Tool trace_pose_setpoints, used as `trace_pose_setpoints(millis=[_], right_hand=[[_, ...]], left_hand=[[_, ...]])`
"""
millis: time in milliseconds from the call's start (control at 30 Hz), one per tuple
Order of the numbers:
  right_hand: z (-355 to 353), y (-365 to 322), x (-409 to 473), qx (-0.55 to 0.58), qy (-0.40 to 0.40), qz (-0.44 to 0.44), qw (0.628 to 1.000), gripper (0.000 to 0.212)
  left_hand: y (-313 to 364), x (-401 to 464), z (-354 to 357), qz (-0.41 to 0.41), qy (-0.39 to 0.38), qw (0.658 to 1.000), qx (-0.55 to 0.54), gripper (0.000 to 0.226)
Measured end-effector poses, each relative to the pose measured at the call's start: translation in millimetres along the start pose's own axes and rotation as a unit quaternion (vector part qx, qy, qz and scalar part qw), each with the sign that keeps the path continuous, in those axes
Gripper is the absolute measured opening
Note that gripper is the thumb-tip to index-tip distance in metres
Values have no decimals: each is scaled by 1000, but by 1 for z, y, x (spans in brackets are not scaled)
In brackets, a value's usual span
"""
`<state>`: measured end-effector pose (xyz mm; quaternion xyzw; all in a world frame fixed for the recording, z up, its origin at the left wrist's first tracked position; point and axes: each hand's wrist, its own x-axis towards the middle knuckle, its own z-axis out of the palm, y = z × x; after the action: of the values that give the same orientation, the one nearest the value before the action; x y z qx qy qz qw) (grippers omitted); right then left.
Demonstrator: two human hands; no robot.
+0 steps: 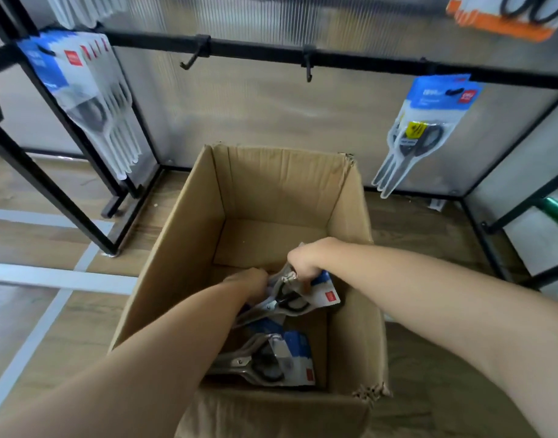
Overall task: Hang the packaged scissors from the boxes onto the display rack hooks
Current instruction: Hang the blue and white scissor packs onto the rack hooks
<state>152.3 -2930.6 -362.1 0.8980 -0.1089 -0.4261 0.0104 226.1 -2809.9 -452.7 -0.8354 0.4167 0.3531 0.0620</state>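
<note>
Both my hands are down inside an open cardboard box point(189, 235) on the floor. My right hand point(304, 260) grips the upper part of a packaged pair of scissors point(298, 298) with a blue and white card. My left hand point(251, 281) holds the same pack at its left side; its fingers are mostly hidden behind the pack. More scissor packs point(279, 361) lie on the box floor nearer to me. On the black rack rail, two bare hooks point(192, 58) point(308, 66) stick out at the middle.
Several scissor packs hang on a hook at the left point(88, 99), and a few hang at the right point(420, 128). An orange-carded pack point(505, 17) hangs at the top right. Black rack legs point(50, 184) stand left of the box on a wooden floor.
</note>
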Motion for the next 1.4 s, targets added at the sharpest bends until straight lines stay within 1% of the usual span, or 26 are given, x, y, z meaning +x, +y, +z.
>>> trace_pose_setpoints(millis=[67, 133, 200, 233, 300, 333, 400, 467, 567, 667, 733, 833, 867, 933, 1000, 1033, 1067, 1133, 1167, 1233, 1300, 1400], right_hand=[[1, 4, -6, 0, 13, -2, 1000, 18], [-2, 7, -14, 7, 24, -4, 1000, 26], [-7, 11, -21, 29, 46, -10, 998, 29], [-11, 12, -26, 44, 62, -10, 997, 30], [-17, 17, -31, 82, 122, -6, 989, 32], [-20, 20, -33, 113, 161, -4, 980, 33], [-22, 24, -39, 181, 228, -3, 957, 38], [-19, 30, -44, 198, 257, -9, 946, 37], [-10, 37, -52, 168, 230, -34, 958, 30], [-2, 34, -50, 99, 167, -61, 979, 27], [2, 28, -43, 58, 144, -57, 986, 27], [2, 23, -33, 20, 136, -45, 990, 24], [-1, 23, -31, 0, 133, -40, 990, 30], [-4, 21, -27, -44, 131, -36, 990, 41], [-3, 19, -22, -77, 132, -41, 987, 40], [-1, 18, -18, -76, 131, -42, 988, 37], [0, 18, -16, -72, 131, -43, 988, 35], [4, 20, -13, -46, 129, -34, 990, 39], [5, 21, -12, -26, 130, -25, 991, 42], [7, 25, -12, 6, 139, -7, 990, 43], [8, 27, -10, 32, 153, 11, 988, 38], [2, 32, -12, 111, 188, 32, 975, 32]], left_hand=[[4, 2, 6, 11, 10, 1000, -15, 15], [10, 2, 7, 24, 21, 999, -14, 9], [18, -2, -1, 28, 27, 999, -13, 10], [21, -4, -7, 27, 33, 999, -10, 11], [22, -9, -20, 24, 43, 999, 6, 5], [20, -13, -24, 19, 43, 999, 11, 6], [12, -23, -24, 13, 38, 999, -4, 24], [7, -35, -18, 13, 6, 1000, -9, 35], [7, -44, -8, -7, -46, 998, 50, 46], [15, -49, 0, -17, -63, 996, 56, 42], [21, -48, 6, -16, -53, 998, 36, 37], [25, -41, 14, -11, -20, 1000, 11, 34], [25, -38, 15, -14, -9, 1000, -5, 34], [25, -34, 16, -14, 23, 999, -44, 42], [24, -29, 17, -30, 51, 995, -86, 52], [24, -26, 18, -43, 54, 993, -99, 50], [25, -23, 19, -55, 52, 992, -100, 42], [27, -19, 19, -75, 44, 993, -83, 18], [28, -16, 18, -82, 38, 992, -84, 15], [28, -12, 17, -86, 22, 991, -105, 18], [28, -9, 15, -90, 5, 990, -108, 21], [34, -10, 3, -72, 29, 992, -100, 29]])
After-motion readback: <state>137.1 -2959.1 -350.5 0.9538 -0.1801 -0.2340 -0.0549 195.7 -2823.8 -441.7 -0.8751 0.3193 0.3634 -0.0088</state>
